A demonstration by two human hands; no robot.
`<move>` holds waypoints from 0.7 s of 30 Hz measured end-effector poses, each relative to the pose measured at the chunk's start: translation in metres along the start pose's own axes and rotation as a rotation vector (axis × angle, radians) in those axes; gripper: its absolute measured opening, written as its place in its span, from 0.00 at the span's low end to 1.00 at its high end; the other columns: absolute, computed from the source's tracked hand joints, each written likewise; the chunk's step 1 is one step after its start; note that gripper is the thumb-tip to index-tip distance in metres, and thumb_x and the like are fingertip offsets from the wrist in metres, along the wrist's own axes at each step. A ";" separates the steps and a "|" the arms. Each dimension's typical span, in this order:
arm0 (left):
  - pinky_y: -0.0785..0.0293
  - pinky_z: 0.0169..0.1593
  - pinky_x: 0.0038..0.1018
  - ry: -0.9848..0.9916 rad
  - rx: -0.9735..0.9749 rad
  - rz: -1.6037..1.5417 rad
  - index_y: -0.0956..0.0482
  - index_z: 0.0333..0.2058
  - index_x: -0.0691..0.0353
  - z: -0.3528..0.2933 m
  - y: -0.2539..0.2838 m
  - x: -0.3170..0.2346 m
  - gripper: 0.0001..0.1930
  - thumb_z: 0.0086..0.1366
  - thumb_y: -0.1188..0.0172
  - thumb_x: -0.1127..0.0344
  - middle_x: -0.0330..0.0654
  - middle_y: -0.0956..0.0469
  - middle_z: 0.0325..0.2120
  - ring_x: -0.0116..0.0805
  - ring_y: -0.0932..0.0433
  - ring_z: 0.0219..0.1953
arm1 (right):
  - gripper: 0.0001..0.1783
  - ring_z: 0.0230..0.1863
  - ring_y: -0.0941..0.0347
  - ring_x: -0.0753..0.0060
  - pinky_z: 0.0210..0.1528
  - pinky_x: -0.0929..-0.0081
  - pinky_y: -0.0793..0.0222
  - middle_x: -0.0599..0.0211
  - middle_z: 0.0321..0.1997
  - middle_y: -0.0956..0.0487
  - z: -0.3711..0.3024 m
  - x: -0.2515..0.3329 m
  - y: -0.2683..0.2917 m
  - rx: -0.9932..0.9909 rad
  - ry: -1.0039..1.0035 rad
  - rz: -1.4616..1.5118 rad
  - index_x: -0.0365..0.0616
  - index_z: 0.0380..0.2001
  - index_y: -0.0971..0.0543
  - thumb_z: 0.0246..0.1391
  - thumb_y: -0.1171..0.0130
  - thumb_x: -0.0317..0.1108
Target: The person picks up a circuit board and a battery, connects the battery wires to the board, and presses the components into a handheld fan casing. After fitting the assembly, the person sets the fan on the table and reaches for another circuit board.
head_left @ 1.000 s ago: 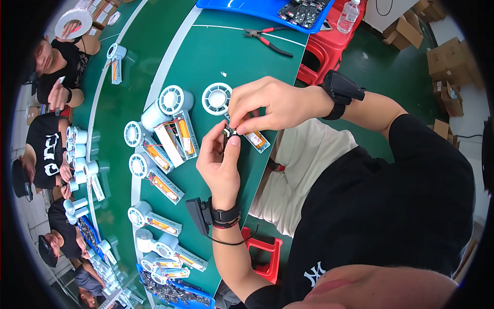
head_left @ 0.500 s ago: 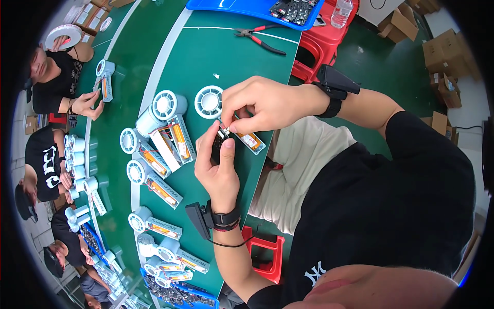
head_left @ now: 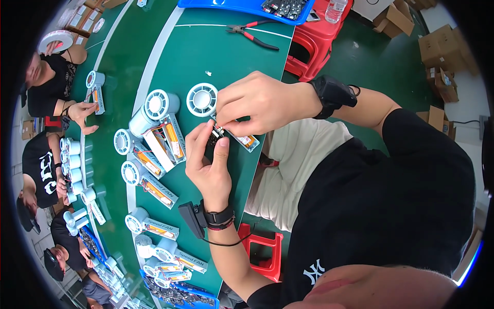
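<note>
1. 2 bare hands meet over a green bench (head_left: 221, 59), a small dark circuit board (head_left: 215, 135) raised between them.
2. Left hand (head_left: 211, 174): fingers and thumb grip the board from its near side.
3. Right hand (head_left: 265, 103): fingers close together at the board's upper end; whether they pinch a wire or a connector cannot be told.
4. Partly hidden by the right hand, 1 pale-blue fan (head_left: 201, 100) lies on the bench, an orange-and-white battery pack (head_left: 248, 141) showing in its open handle.
5. To the left, more handheld fans (head_left: 161, 104) line the bench, their handles open.
6. Red-handled pliers (head_left: 261, 42) rest near a blue tray (head_left: 221, 4) of dark boards.
7. At far left, a co-worker's hand (head_left: 82, 114) reaches another fan (head_left: 95, 81).
</note>
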State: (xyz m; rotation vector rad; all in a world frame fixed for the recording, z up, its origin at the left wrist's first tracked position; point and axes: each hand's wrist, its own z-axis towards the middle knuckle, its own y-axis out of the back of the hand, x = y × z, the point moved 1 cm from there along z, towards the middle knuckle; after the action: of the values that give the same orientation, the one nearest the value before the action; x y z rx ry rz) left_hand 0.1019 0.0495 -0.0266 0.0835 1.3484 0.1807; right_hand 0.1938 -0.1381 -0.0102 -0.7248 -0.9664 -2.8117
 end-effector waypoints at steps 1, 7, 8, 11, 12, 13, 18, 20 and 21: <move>0.27 0.53 0.28 0.000 -0.002 -0.001 0.20 0.54 0.67 0.000 0.000 0.000 0.18 0.65 0.35 0.74 0.47 0.23 0.49 0.34 0.24 0.49 | 0.05 0.29 0.22 0.66 0.26 0.73 0.27 0.68 0.31 0.21 -0.001 0.001 -0.001 -0.013 -0.017 0.009 0.41 0.31 0.17 0.48 0.33 0.24; 0.26 0.50 0.27 -0.005 -0.046 0.035 0.17 0.51 0.66 -0.001 0.000 -0.001 0.18 0.61 0.31 0.75 0.45 0.22 0.47 0.32 0.23 0.46 | 0.07 0.31 0.20 0.64 0.28 0.72 0.25 0.66 0.33 0.20 -0.007 0.005 -0.006 -0.047 -0.058 -0.021 0.41 0.33 0.17 0.48 0.33 0.24; 0.26 0.49 0.26 -0.013 -0.055 0.058 0.17 0.51 0.65 -0.001 0.000 -0.001 0.18 0.61 0.31 0.76 0.45 0.22 0.47 0.32 0.23 0.46 | 0.07 0.31 0.20 0.64 0.28 0.72 0.25 0.66 0.33 0.20 -0.007 0.006 -0.006 -0.047 -0.060 -0.019 0.41 0.33 0.17 0.48 0.33 0.24; 0.25 0.47 0.27 -0.022 -0.093 0.100 0.16 0.50 0.65 -0.004 -0.003 0.001 0.18 0.59 0.30 0.76 0.44 0.22 0.45 0.32 0.22 0.44 | 0.08 0.31 0.21 0.68 0.31 0.74 0.25 0.64 0.35 0.19 -0.008 0.007 -0.004 -0.008 -0.199 0.192 0.40 0.36 0.16 0.51 0.34 0.24; 0.25 0.46 0.27 -0.027 -0.112 0.120 0.16 0.50 0.64 -0.005 -0.004 0.000 0.18 0.59 0.29 0.76 0.44 0.22 0.44 0.32 0.22 0.43 | 0.08 0.31 0.21 0.68 0.31 0.74 0.25 0.64 0.35 0.19 -0.008 0.009 -0.002 -0.008 -0.200 0.193 0.40 0.36 0.16 0.51 0.34 0.24; 0.25 0.46 0.27 -0.026 -0.112 0.120 0.16 0.50 0.64 -0.005 -0.005 0.000 0.18 0.59 0.29 0.76 0.44 0.22 0.44 0.32 0.22 0.43 | 0.08 0.31 0.22 0.70 0.31 0.75 0.26 0.64 0.36 0.19 -0.009 0.012 0.000 0.010 -0.301 0.293 0.39 0.37 0.16 0.52 0.34 0.25; 0.24 0.43 0.28 -0.199 -0.134 0.336 0.16 0.50 0.64 -0.004 -0.009 -0.007 0.19 0.59 0.30 0.77 0.46 0.22 0.42 0.36 0.21 0.41 | 0.08 0.31 0.24 0.75 0.32 0.78 0.28 0.64 0.39 0.20 -0.014 0.017 -0.002 0.006 -0.514 0.535 0.38 0.40 0.16 0.56 0.36 0.26; 0.24 0.42 0.29 -0.234 -0.127 0.364 0.16 0.50 0.63 -0.005 -0.010 -0.006 0.19 0.59 0.30 0.77 0.47 0.22 0.42 0.38 0.21 0.41 | 0.08 0.31 0.25 0.76 0.32 0.78 0.29 0.64 0.40 0.20 -0.015 0.016 -0.002 -0.013 -0.519 0.556 0.38 0.41 0.15 0.57 0.36 0.26; 0.24 0.42 0.29 -0.235 -0.127 0.362 0.16 0.50 0.63 -0.005 -0.011 -0.005 0.19 0.59 0.30 0.77 0.47 0.22 0.42 0.38 0.21 0.41 | 0.08 0.30 0.25 0.75 0.32 0.78 0.29 0.65 0.40 0.21 -0.014 0.016 0.000 0.006 -0.517 0.566 0.38 0.40 0.16 0.57 0.36 0.26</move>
State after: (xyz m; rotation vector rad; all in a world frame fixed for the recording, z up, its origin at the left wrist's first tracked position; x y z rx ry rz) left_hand 0.0966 0.0379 -0.0244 0.2354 1.0763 0.5452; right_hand 0.1742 -0.1453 -0.0125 -1.4938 -0.6668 -2.1646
